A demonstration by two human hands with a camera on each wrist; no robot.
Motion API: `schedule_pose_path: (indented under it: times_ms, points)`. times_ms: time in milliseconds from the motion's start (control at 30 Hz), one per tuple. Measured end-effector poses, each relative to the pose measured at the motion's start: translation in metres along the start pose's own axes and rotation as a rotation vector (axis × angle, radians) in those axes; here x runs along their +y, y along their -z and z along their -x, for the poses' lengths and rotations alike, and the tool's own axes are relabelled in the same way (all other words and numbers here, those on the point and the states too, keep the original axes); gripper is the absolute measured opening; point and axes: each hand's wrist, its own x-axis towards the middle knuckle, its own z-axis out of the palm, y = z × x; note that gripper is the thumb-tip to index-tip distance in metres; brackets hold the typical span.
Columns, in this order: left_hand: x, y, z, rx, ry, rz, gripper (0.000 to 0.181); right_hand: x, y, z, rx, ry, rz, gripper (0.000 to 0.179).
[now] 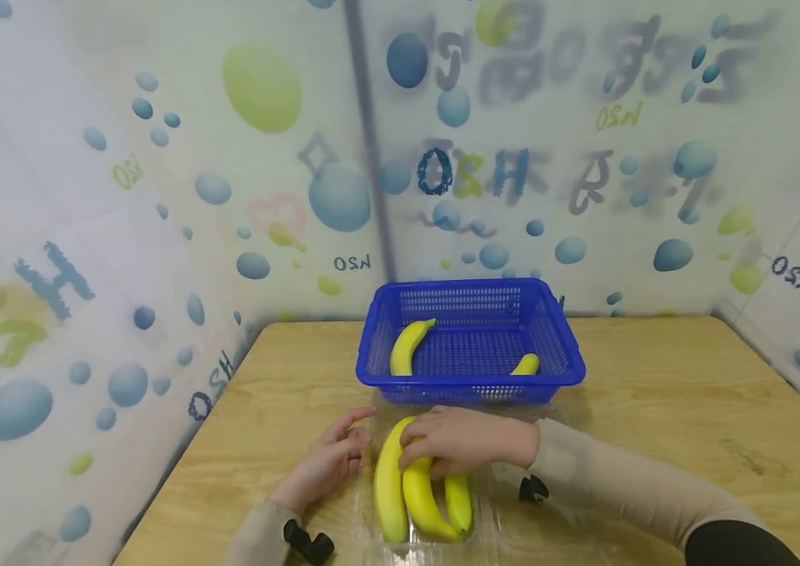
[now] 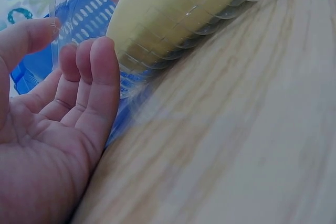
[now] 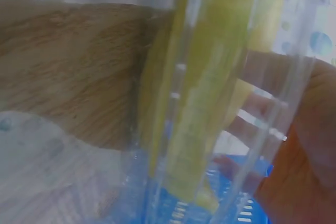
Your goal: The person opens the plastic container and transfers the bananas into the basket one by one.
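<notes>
A clear plastic container [image 1: 410, 545] holds three yellow bananas lying side by side on the table. My right hand [image 1: 467, 438] reaches over it from the right, fingers bent down around the middle banana [image 1: 424, 503]. Along the left wall lies another banana [image 1: 387, 491], and the third banana [image 1: 459, 503] is partly under my right hand. My left hand [image 1: 325, 464] is at the container's left side, fingers loosely bent and fingertips right by the wall. In the left wrist view the left hand [image 2: 68, 114] holds nothing, and a banana [image 2: 173, 14] shows through ribbed plastic.
Behind the container stands a blue mesh basket [image 1: 471, 381]. Inside are a banana [image 1: 409, 346] at the left and a banana [image 1: 527, 364] at the right, half hidden by the front rim. The container's clear lid [image 1: 541, 523] spreads to the right on the wooden table [image 1: 683, 401].
</notes>
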Motion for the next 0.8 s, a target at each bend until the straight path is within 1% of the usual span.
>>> schedule_pose_path:
  times_ms: [167,300,433,667,800]
  points:
    - [0.001,0.000,-0.002,0.001,0.002,-0.003,0.051,0.002,0.002,0.000,-0.005,-0.014,-0.043,0.039]
    - [0.002,0.000,-0.001,0.008,0.011,0.004,0.054,0.002,0.004,0.001,-0.011,-0.024,-0.059,0.039]
    - [0.001,0.000,-0.001,0.001,0.015,0.008,0.054,0.001,0.007,0.003,-0.004,-0.038,-0.079,0.040]
    - [0.000,0.000,-0.001,-0.010,-0.002,0.006,0.051,-0.001,0.016,0.003,0.023,-0.050,-0.059,0.041]
    - [0.002,0.000,0.000,-0.009,-0.007,0.012,0.053,-0.002,0.022,0.004,0.016,-0.056,-0.072,0.040]
